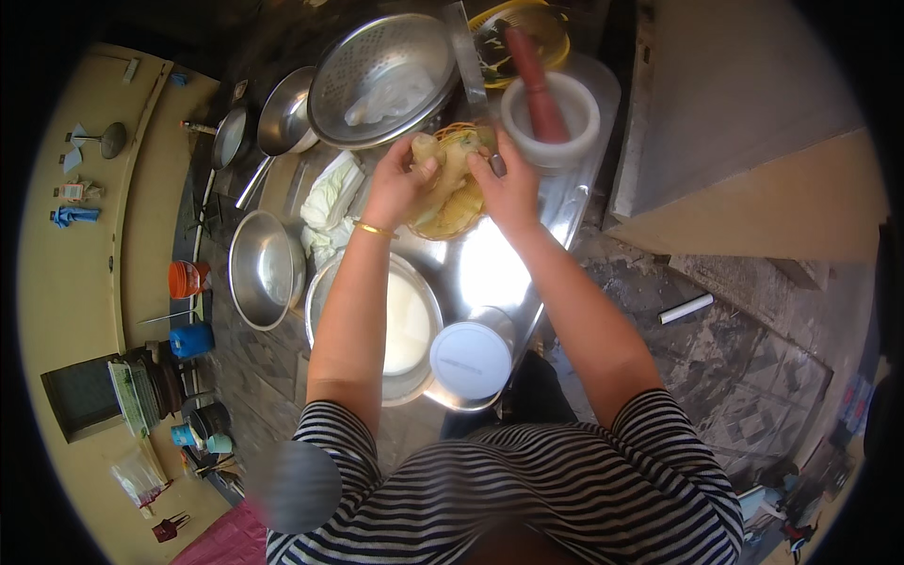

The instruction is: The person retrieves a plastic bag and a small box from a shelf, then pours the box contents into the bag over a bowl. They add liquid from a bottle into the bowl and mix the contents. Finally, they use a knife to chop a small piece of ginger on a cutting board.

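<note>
Both hands grip a pale, knobbly ginger root (449,164) above a yellow woven basket (452,215). My left hand (404,180), with a gold bangle at the wrist, has its fingers on the root's left end. My right hand (505,176) holds the right side of it; something small and dark shows by its fingers, too unclear to name. More pale yellow pieces lie in the basket beneath. Right behind my right hand stands a white mortar (590,127) with a red pestle (534,88) leaning in it. Leafy cabbage (335,191) lies left of my left hand.
A steel colander (332,92) holds a plastic bag. Nearer stand a steel bowl (261,270), a basin of white contents (409,325) and a lidded container (471,360). A yellow basket (565,46) and a broad blade (467,60) are at the back. A white tube (686,308) lies on the floor.
</note>
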